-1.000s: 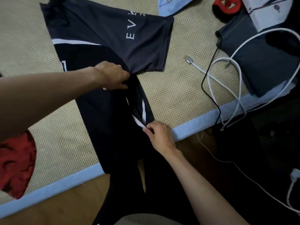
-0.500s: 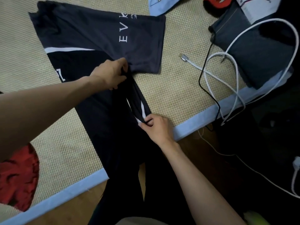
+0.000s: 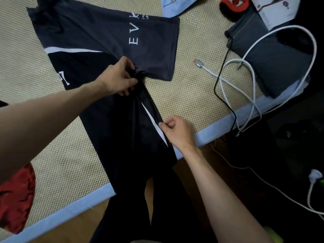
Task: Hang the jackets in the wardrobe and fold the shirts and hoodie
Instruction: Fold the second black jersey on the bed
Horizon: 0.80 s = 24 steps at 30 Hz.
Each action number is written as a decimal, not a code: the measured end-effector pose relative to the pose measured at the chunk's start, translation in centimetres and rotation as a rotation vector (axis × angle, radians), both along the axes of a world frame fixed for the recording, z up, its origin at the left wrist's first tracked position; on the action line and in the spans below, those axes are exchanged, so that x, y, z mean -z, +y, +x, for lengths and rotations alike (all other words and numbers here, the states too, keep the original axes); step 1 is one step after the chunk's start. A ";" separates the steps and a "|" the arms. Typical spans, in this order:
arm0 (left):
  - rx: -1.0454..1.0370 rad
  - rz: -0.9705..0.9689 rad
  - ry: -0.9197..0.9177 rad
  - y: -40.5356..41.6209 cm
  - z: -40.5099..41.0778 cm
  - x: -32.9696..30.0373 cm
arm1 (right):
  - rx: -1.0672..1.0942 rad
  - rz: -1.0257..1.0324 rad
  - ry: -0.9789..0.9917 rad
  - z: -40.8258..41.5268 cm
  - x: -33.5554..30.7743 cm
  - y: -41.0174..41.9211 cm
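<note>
A black shirt (image 3: 98, 109) with white stripes and white lettering lies spread on the woven mat (image 3: 189, 95), its lower part hanging over the mat's blue edge. My left hand (image 3: 119, 78) pinches the cloth where the sleeve meets the body. My right hand (image 3: 177, 130) pinches the folded side edge by the white stripe, near the mat's edge. A narrow fold of cloth runs between the two hands.
White and black cables (image 3: 245, 88) loop over the mat's right side beside a dark grey pouch (image 3: 273, 55). A red garment (image 3: 15, 197) lies at the lower left. Light blue cloth (image 3: 175, 4) and a red-and-black item (image 3: 235, 4) sit at the top. Wooden floor (image 3: 201, 165) lies below the mat.
Both hands have shifted slightly with the shirt's side fold, the left gathering the cloth tighter at the sleeve seam. The fold between them looks straighter.
</note>
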<state>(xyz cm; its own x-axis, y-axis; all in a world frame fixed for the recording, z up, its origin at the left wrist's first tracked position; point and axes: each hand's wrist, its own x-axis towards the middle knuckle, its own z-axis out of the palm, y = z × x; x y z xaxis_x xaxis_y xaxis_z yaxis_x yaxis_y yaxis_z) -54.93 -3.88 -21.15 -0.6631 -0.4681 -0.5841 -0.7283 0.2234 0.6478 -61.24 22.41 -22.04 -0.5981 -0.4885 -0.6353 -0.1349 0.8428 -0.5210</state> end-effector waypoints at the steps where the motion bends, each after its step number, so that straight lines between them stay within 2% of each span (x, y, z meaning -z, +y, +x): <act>1: 0.010 -0.025 -0.008 0.1 0.1 0.0 | -0.024 -0.018 0.022 0.1 0.0 -0.5; 7: -0.022 -0.079 0.045 0.1 0.6 1.6 | -0.231 0.015 0.216 0.8 0.8 -3.3; 10: -0.031 -0.120 0.088 -0.2 1.3 2.5 | -0.169 0.033 0.128 -0.3 1.1 -3.3; 13: -0.022 -0.257 0.144 -0.6 1.8 2.9 | -0.177 0.102 -0.026 -2.0 1.5 -4.0; 14: -0.001 -0.344 0.143 -0.8 1.9 3.1 | -0.110 0.074 -0.075 -2.7 1.5 -4.8; 16: 0.036 -0.539 0.094 -1.2 1.9 3.6 | 0.222 -0.089 -0.217 -4.7 1.3 -7.1; 18: 0.024 -0.654 0.053 -1.9 1.6 4.1 | 0.598 -0.277 -0.483 -7.1 1.4 -9.9; 21: 0.009 -0.734 -0.026 -4.0 0.7 5.1 | 0.954 -0.492 -0.889 -9.4 1.8 -13.9; 24: -0.009 -0.747 -0.101 -6.3 -0.9 5.9 | 1.119 -0.602 -0.945 -9.1 2.1 -17.5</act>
<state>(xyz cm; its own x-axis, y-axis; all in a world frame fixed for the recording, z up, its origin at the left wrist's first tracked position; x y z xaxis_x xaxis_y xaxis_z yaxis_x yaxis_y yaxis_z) -55.82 -10.20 -27.07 -0.6174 -0.7686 -0.1674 -0.7801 0.5708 0.2562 -70.30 4.90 -24.15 -0.3310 -0.3974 -0.8559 0.9403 -0.0632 -0.3343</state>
